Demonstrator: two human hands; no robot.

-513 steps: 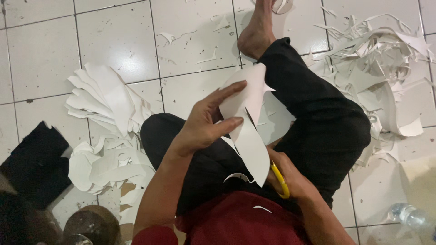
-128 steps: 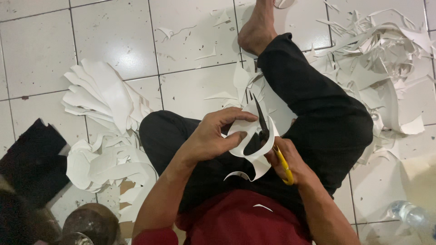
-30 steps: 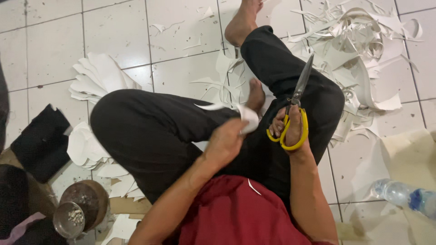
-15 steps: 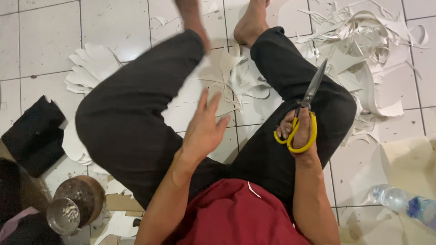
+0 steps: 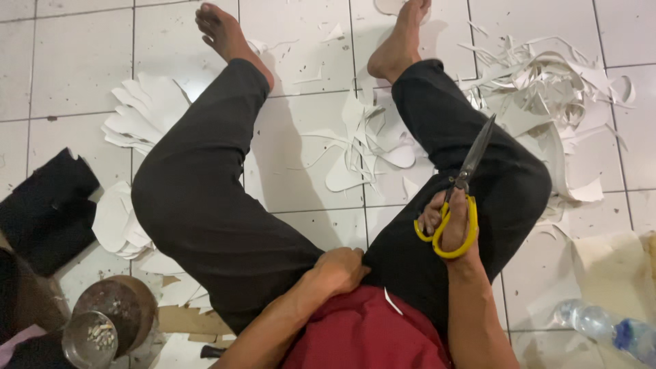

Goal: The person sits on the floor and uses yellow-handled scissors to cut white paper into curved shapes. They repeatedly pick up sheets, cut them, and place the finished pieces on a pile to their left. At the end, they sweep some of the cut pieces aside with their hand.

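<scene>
Fingers of the right hand (image 5: 447, 229) are threaded through the yellow-handled scissors (image 5: 459, 198), gripping them with blades closed and pointing up over the right thigh.

Down at the lap, the left hand (image 5: 339, 268) is curled into a loose fist, holding nothing, pressed against the black trousers (image 5: 205, 205) by the red shirt (image 5: 362, 335). Both legs are spread on the white tiled floor (image 5: 301, 164); cut white paper shapes (image 5: 362, 154) lie between them, a heap of paper offcuts (image 5: 547, 89) sits right of the scissors, and a stack of white cutouts (image 5: 143, 113) lies left.
</scene>
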